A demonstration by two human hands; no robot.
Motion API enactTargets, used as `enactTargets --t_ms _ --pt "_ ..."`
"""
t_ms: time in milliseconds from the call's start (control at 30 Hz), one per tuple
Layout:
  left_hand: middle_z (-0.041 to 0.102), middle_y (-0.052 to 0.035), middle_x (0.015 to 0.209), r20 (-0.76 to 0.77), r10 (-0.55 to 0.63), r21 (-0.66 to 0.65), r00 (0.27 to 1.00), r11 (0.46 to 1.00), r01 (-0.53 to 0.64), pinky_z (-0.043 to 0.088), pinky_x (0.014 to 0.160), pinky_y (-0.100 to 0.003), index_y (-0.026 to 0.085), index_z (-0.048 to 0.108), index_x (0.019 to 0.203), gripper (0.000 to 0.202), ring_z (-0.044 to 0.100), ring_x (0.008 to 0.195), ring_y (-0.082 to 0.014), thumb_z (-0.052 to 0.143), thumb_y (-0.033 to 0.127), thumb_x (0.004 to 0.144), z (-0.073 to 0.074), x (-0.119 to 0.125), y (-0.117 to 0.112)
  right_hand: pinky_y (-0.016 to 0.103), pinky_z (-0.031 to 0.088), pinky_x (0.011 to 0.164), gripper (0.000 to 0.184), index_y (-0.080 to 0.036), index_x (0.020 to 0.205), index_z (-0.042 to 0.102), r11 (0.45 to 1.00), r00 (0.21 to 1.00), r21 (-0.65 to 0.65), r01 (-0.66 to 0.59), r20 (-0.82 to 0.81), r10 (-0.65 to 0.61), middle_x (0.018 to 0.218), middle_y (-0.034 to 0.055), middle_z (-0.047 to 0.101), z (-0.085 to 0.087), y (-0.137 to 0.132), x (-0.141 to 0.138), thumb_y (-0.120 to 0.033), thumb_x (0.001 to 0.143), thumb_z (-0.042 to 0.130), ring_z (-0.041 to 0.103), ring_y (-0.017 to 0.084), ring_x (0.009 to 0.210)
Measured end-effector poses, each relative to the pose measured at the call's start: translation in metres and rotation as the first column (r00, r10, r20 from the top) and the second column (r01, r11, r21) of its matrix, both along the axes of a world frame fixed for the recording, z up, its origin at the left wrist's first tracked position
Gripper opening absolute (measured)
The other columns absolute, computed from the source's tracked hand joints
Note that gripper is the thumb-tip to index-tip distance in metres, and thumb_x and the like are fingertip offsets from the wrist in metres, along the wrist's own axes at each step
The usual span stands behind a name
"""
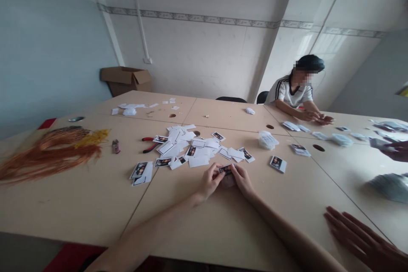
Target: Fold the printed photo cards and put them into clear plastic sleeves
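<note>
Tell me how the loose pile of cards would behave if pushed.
The pile would likely spread and slide rather than move as one block: its cards overlap at odd angles with no visible binding. They look thin and flat, so each is probably light and unlikely to roll.

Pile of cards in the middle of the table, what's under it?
Two red-and-black handles stick out at the left side of the pile; whatever they join is covered by cards. Anything else underneath is hidden.

Left hand [210, 182], right hand [243, 182] hold picture card [225, 170]. Messy card pile [199, 160] just past. Red pliers [150, 149] beside pile. Box [116, 77] behind table [191, 231].
</note>
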State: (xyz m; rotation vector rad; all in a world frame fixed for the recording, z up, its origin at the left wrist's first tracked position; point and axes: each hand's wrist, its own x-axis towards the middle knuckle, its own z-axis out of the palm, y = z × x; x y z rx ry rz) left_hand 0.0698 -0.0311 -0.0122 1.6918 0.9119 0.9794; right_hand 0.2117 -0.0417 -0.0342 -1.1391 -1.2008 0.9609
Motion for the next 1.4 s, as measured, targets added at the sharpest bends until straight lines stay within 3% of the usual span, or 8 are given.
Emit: enactTargets --t_ms 167,367,733,933,1133,1400 --pt "0.059 -0.001 0.079 -0.022 -0.006 0.041 1.0 0.999 0.007 0.042 0.061 -0.022 0.018 0.048 0.087 0.018 0.056 0.07 -0.0134 0.045 0.034 0.078 0.001 -0.001 -0.002 0.021 0.035 0.048 0.042 -0.016 0.062 0.052 1.0 1.0 -0.008 0.01 0.022 -0.01 0.055 -0.0017 0.05 0.001 -0.001 0.0 -0.056 0.071 0.044 0.043 0.01 0.051" --pt "0.051 0.0035 0.06 -0.082 -0.034 0.083 0.996 0.996 0.041 0.035 0.052 -0.02 0.019 0.049 0.081 0.017 0.047 0.054 -0.0111 0.046 0.034 0.077 0.002 -0.002 -0.005 0.021 0.032 0.048 0.036 -0.015 0.058 0.053 0.999 0.993 -0.008 0.032 0.113 -0.03 0.054 -0.0013 0.05 0.007 -0.006 -0.001 -0.05 0.063 0.059 0.042 0.01 0.051" --pt "0.043 0.0041 0.061 -0.085 -0.003 0.058 0.996 0.998 0.008 0.032 0.057 -0.021 0.019 0.042 0.069 0.022 0.041 0.059 -0.0114 0.036 0.036 0.081 0.005 -0.002 -0.002 0.02 0.021 0.041 0.052 -0.017 0.048 0.037 0.99 0.985 -0.093 0.103 0.151 -0.088 0.043 -0.0044 0.031 0.002 -0.002 -0.001 -0.064 0.07 0.036 0.028 0.007 0.044" --pt "0.042 0.0035 0.063 -0.059 0.025 0.037 0.998 0.999 -0.023 0.034 0.06 -0.021 0.019 0.04 0.067 0.021 0.042 0.063 -0.0122 0.035 0.035 0.08 0.006 -0.003 -0.001 0.019 0.025 0.043 0.05 -0.015 0.053 0.044 0.993 0.988 -0.11 0.049 0.152 -0.031 0.048 -0.0026 0.039 0.008 -0.005 -0.001 -0.06 0.073 0.035 0.035 0.009 0.048" --pt "0.042 0.0033 0.062 -0.048 0.067 0.031 0.997 0.997 -0.066 0.034 0.059 -0.022 0.019 0.04 0.067 0.022 0.043 0.062 -0.013 0.036 0.036 0.079 0.006 -0.002 -0.001 0.018 0.028 0.046 0.041 -0.013 0.058 0.054 0.995 0.982 -0.092 -0.044 0.181 0.06 0.053 -0.0025 0.047 0.013 -0.004 -0.001 -0.054 0.066 0.052 0.038 0.009 0.052" --pt "0.044 0.0031 0.062 -0.042 0.054 0.059 0.998 0.997 -0.051 0.034 0.059 -0.022 0.019 0.042 0.068 0.023 0.043 0.062 -0.0127 0.036 0.037 0.08 0.007 -0.001 -0.002 0.02 0.027 0.046 0.05 -0.014 0.054 0.051 0.992 0.983 -0.117 0.054 0.18 -0.032 0.05 -0.0019 0.044 0.007 -0.006 -0.001 -0.058 0.073 0.038 0.038 0.01 0.052"
